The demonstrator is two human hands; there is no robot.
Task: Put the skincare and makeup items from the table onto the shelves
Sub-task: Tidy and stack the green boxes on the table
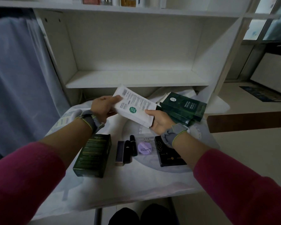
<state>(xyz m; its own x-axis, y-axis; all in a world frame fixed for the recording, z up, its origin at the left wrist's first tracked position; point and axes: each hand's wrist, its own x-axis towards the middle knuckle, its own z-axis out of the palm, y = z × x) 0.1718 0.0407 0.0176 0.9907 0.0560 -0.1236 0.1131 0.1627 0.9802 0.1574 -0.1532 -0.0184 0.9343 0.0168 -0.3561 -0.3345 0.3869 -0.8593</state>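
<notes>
Both hands hold a stack of white mask sachets [134, 105] above the far side of the table [133, 181]. My left hand [104, 108] grips its upper left edge and my right hand [159, 119] grips its lower right corner. Dark green mask packets [183, 108] lie to the right of the sachets. Nearer me lie a dark green box [94, 155], a purple lipstick box [119, 153], two black tubes [131, 148], a lilac puff in a clear packet [144, 146] and a black box [169, 153]. The white shelf [136, 78] behind the table is bare.
A higher shelf [117, 7] carries several jars and boxes at the top edge. A blue-grey curtain [18, 78] hangs at the left. A brown wooden board [250, 120] juts in at the right, with open floor and cabinets beyond. My feet show under the table's front edge.
</notes>
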